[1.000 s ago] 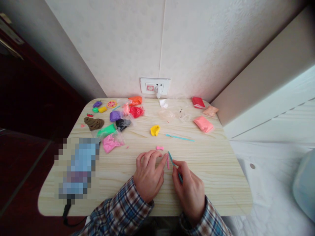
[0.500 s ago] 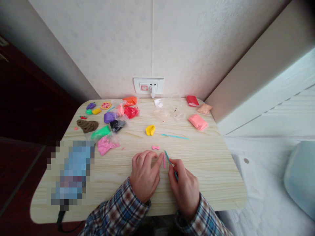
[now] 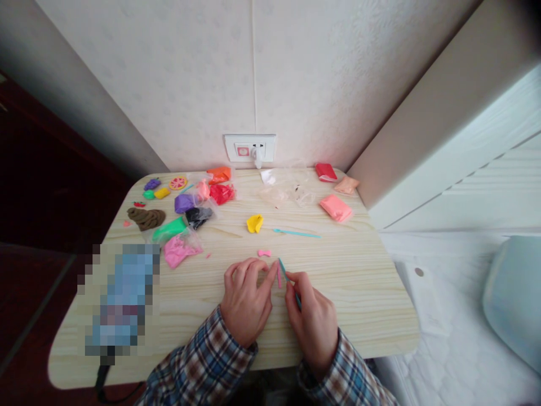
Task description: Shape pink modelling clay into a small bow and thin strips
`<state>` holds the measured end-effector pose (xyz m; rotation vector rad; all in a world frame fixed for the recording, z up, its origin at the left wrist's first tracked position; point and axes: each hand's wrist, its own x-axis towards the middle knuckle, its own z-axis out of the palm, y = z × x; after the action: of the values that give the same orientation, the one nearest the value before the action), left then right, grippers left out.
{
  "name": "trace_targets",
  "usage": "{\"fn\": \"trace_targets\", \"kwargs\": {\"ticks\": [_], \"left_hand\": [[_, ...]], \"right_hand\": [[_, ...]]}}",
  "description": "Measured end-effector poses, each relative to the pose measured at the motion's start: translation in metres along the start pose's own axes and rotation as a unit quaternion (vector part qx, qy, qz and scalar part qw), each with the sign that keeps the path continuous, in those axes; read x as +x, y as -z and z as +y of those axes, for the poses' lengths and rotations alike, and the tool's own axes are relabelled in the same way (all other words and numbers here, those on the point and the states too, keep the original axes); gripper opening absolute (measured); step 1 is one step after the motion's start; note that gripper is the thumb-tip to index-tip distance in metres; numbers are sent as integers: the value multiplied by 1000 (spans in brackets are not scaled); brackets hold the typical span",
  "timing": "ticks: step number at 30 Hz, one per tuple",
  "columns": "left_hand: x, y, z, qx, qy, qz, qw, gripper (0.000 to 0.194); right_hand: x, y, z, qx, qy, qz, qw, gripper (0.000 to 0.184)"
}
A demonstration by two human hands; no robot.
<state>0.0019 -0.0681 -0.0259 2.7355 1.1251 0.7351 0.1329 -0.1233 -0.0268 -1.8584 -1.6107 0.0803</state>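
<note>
My right hand (image 3: 311, 316) is closed round a thin teal clay modelling tool (image 3: 284, 272), its tip pointing away from me. That tip lies at the far end of a narrow pink clay strip (image 3: 279, 278) on the table. My left hand (image 3: 247, 299) rests on the wood with bent, spread fingers, and its index fingertip touches the strip's upper end. Just beyond the fingers lies a small pink clay bow (image 3: 264, 253). Farther off are a yellow clay piece (image 3: 255, 224) and a second light-blue tool (image 3: 297, 233).
Bagged clay lies at the left, including a pink pack (image 3: 180, 250) and a green one (image 3: 169, 229), near a brown clay coil (image 3: 146, 218). Salmon (image 3: 336, 207) and red packs (image 3: 326, 172) sit back right. A blurred-out device (image 3: 124, 304) with a cable is at left.
The teal tool's tip has moved slightly left, closer to the top of the pink strip. My left hand stays at the strip. The whole view has shifted a little.
</note>
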Motion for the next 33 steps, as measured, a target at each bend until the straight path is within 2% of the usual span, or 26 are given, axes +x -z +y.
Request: {"fn": "trace_targets", "kwargs": {"ticks": [6,18,28,33], "left_hand": [[-12,-1,0,-10,17,42,999,50],[-11,4,8,-3,11,-8,1000,54],[-12,3,11,-11,27,1,1000,53],[-7,4,11,-13,42,3,999,53]], "right_hand": [[-10,9,4,-8,-15,3,1000,19],[-13,5,-13,-2,-16,-20,1000,22],[-13,2,-17,-1,-55,-51,997,21],[-10,0,-16,-6,-53,-43,998,22]]}}
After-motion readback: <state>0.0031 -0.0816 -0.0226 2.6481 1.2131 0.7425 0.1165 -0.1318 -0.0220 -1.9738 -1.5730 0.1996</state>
